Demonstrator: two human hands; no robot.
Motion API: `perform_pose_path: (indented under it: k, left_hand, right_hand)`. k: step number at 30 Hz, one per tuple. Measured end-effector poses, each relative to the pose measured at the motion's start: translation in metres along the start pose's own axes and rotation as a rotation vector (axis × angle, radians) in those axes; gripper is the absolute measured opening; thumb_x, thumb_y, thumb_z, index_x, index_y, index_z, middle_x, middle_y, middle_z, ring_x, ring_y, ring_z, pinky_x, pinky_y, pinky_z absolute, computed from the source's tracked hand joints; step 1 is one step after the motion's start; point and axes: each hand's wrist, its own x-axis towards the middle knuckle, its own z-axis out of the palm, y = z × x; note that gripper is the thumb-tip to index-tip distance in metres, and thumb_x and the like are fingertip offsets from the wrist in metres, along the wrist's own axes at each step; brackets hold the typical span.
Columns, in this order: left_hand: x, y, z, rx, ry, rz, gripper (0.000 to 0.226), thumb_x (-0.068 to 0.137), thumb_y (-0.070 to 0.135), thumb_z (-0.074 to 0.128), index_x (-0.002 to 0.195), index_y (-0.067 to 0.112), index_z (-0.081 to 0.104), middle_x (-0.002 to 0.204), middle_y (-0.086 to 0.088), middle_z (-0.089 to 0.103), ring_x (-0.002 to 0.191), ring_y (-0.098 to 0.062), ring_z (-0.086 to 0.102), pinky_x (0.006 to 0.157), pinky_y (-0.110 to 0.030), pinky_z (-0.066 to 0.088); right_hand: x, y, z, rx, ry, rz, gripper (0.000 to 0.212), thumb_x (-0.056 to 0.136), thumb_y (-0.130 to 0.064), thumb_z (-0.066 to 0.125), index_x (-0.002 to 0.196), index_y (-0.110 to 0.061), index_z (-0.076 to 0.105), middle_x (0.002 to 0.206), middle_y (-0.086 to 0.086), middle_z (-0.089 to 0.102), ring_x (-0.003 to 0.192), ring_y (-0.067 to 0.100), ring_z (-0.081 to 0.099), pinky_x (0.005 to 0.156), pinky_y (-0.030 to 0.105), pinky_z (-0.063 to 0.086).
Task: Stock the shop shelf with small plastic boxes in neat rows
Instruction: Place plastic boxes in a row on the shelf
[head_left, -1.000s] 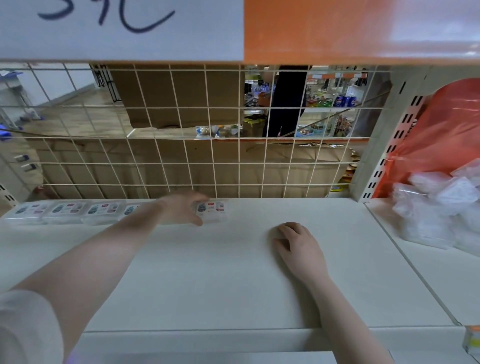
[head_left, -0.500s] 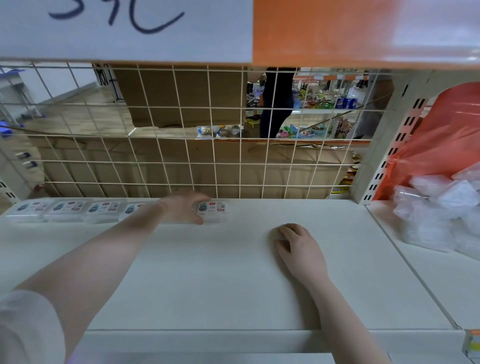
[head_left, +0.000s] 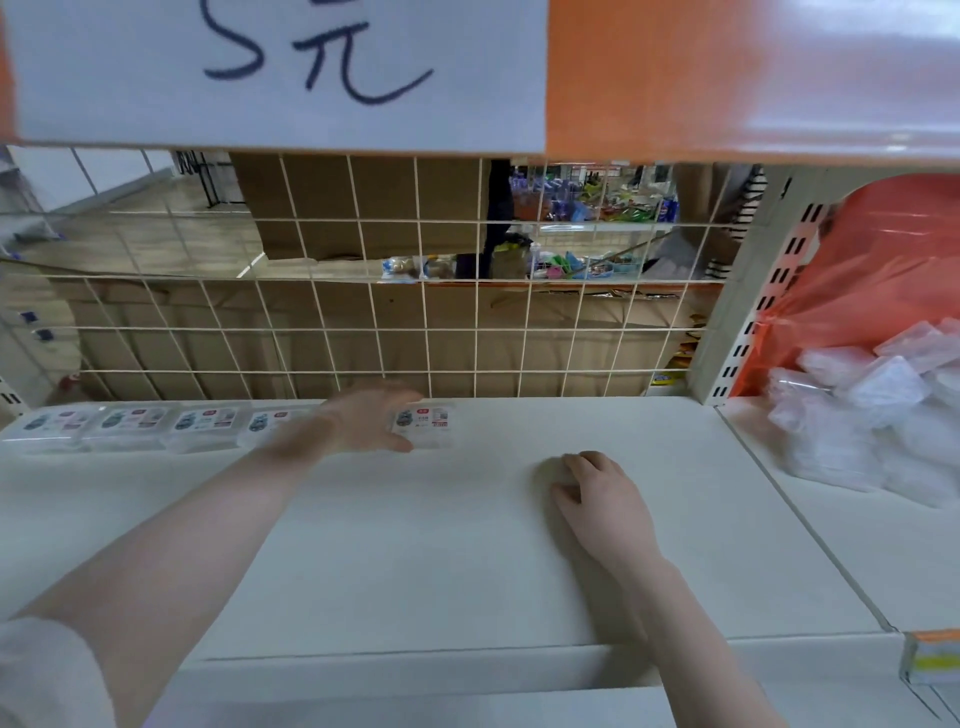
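Observation:
A row of small clear plastic boxes (head_left: 132, 423) with printed labels lies along the back of the white shelf (head_left: 415, 545), against the wire grid. The rightmost box (head_left: 428, 423) lies flat at the end of the row. My left hand (head_left: 371, 421) reaches over its left end, blurred, with fingers spread above it and the thumb by its front edge. My right hand (head_left: 597, 491) rests on the shelf to the right of the middle, fingers loosely bent, with nothing in it.
A wire grid (head_left: 363, 322) backs the shelf; cardboard and another aisle show through it. A white upright (head_left: 737, 312) divides off the right bay, where an orange bag (head_left: 878, 280) spills loose clear boxes (head_left: 872, 415). An orange shelf edge with a paper price sign (head_left: 280, 67) hangs overhead.
My left hand has shifted a little off the rightmost box, and more of its label shows. The view has tilted so the price sign shows more. My right hand has stayed put.

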Motion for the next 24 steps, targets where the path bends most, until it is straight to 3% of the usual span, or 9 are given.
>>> perform_pose_path:
  k: [4,7,11,17,24]
  left_hand:
    - [-0.026,0.013,0.009,-0.034,0.201,0.055,0.063,0.086,0.036,0.064,0.142,0.02,0.04,0.146,0.003,0.041,0.129,-0.019,0.042,0.105,-0.031,0.032]
    - [-0.054,0.022,0.024,-0.123,0.314,0.002,0.056,0.089,0.038,0.058,0.141,0.027,0.04,0.148,0.008,0.036,0.136,-0.015,0.03,0.106,-0.029,0.022]
    - [-0.082,0.031,0.04,-0.12,0.308,0.012,0.055,0.093,0.041,0.049,0.143,0.024,0.036,0.152,0.003,0.032,0.139,-0.015,0.026,0.108,-0.027,0.025]
    - [-0.107,0.047,0.056,-0.126,0.321,0.072,0.049,0.094,0.036,0.047,0.14,0.02,0.039,0.147,0.002,0.037,0.134,-0.017,0.032,0.105,-0.03,0.028]
    - [-0.111,0.095,0.063,-0.162,0.289,0.162,0.05,0.096,0.04,0.044,0.141,0.02,0.035,0.147,0.003,0.035,0.134,-0.017,0.031,0.105,-0.028,0.025]
  right_hand:
    - [-0.021,0.003,-0.011,-0.066,0.024,0.136,0.029,0.091,-0.029,0.047,0.113,-0.014,0.058,0.111,0.005,0.056,0.109,0.026,0.05,0.082,0.031,0.038]
    - [-0.041,0.0,-0.018,-0.049,0.082,0.262,0.036,0.092,-0.03,0.049,0.124,-0.014,0.055,0.122,0.006,0.055,0.114,0.027,0.049,0.087,0.032,0.037]
    - [-0.07,-0.014,-0.025,-0.032,0.141,0.375,0.041,0.093,-0.029,0.051,0.132,-0.015,0.051,0.132,0.007,0.051,0.118,0.026,0.048,0.089,0.032,0.037]
    - [-0.125,-0.035,-0.031,-0.036,0.25,0.462,0.039,0.091,-0.023,0.054,0.127,-0.009,0.055,0.127,0.012,0.054,0.112,0.033,0.051,0.085,0.038,0.041]
    - [-0.174,-0.014,-0.057,-0.097,0.302,0.55,0.042,0.094,-0.029,0.052,0.132,-0.011,0.05,0.131,0.008,0.051,0.116,0.027,0.05,0.087,0.038,0.044]
